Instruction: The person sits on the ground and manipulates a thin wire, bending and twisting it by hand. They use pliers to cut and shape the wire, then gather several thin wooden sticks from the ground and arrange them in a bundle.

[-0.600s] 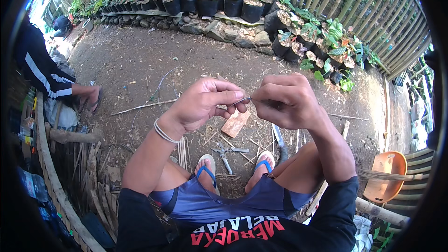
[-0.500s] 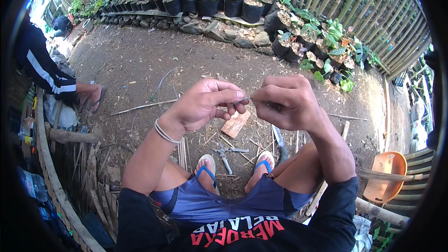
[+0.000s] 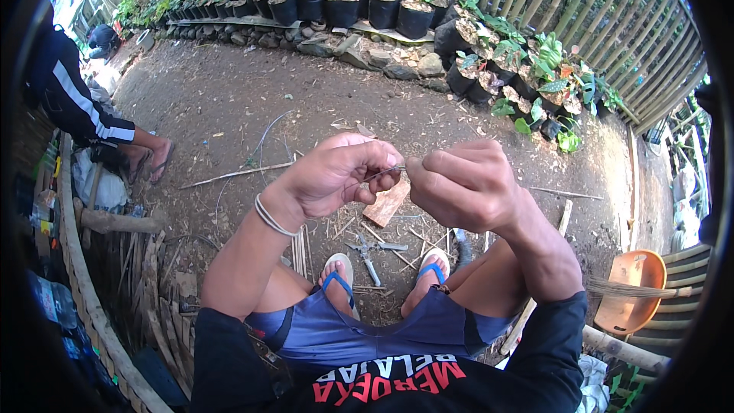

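Wire (image 3: 380, 175), thin and grey, spans the small gap between both hands at chest height above the dirt ground (image 3: 229, 107). Left hand (image 3: 336, 172) pinches one end between thumb and fingertips; right hand (image 3: 466, 183) is clenched on the other end. Pliers (image 3: 372, 248) lie on the ground between two sandalled feet, beside a wood block (image 3: 387, 203).

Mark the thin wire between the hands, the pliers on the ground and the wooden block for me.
thin wire (image 3: 386, 173), head view, on the short stretch showing between the two hands.
pliers (image 3: 372, 254), head view, near the pivot, between the feet.
wooden block (image 3: 387, 203), head view, middle of its top face.
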Demonstrator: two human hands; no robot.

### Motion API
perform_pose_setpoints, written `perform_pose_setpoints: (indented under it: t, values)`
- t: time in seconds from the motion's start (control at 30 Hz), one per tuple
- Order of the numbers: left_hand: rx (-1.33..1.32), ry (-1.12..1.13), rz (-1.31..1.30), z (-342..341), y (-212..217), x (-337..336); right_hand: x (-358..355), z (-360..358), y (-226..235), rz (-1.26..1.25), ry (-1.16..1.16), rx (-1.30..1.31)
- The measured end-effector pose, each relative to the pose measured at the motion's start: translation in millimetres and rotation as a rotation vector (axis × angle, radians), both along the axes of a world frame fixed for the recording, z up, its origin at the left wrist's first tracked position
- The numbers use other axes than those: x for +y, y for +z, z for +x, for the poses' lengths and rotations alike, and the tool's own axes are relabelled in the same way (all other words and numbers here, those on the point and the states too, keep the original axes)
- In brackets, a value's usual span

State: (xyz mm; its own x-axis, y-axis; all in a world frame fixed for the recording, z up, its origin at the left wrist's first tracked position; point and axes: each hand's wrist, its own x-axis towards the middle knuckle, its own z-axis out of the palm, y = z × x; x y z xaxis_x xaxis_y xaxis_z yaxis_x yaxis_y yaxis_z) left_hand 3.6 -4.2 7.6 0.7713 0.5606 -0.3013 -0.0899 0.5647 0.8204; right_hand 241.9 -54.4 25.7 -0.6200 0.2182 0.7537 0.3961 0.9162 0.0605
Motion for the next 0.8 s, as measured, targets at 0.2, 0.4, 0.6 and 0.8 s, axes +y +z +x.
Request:
perform_pose_setpoints:
  t: [0.2, 0.4, 0.6, 0.8]
  values:
    - [-0.173, -0.085, -0.063, -1.4, -11.2, 4.7, -2.1, -4.3, 2.4, 0.047, 0.033, -0.002]
    - [-0.224, -0.151, -0.055, -0.5, -15.9, 4.4, -9.2, -5.0, 4.7, 0.055, 0.004, -0.022]
    - [-0.184, -0.183, -0.022, -4.0, -13.4, 6.4, -15.5, -7.5, 8.5, 0.136, -0.010, -0.101]
    - [-0.140, -0.171, 0.023, -5.4, -6.9, 4.9, -19.7, -7.9, 11.9, 0.106, -0.012, -0.142]
